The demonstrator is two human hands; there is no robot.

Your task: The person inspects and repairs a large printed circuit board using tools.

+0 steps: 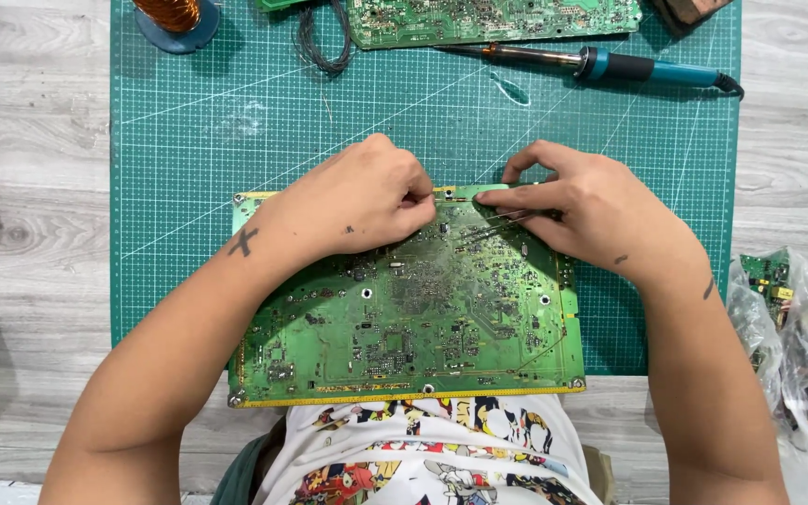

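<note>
**Two hands pick at the top of a green board**

The right hand [591,210] has its thumb and first finger pinched shut on thin tweezers [497,224]. The tips point left, down at the small parts near the top edge of the board [413,318]. The other fingers curl up above the board's edge.

The left hand [357,201] is closed in a loose fist. Its fingertips are pressed together, just beside the tweezer tips. They may hold something tiny, but it is too small to see, so I cannot tell.

The board is big and green, with many little parts on it. It lies flat, close to the person's body. Most of it rests on the mat [198,140], and its near edge hangs a bit past the mat.

It looks like the person is picking at one small part near the top middle of the board. The next move needs a slow, steady hand, because the parts sit so close together. A slip could bump the ones beside it.

The mat is green with a grid of lines. At its far edge lie a soldering iron [610,65] with a blue handle, a second board [488,19], a loop of dark wire [320,42] and a coil [170,14] of copper wire. The mat sits on a floor [30,140] of pale grey wood. At the right is a clear bag [797,337] of more parts.
</note>
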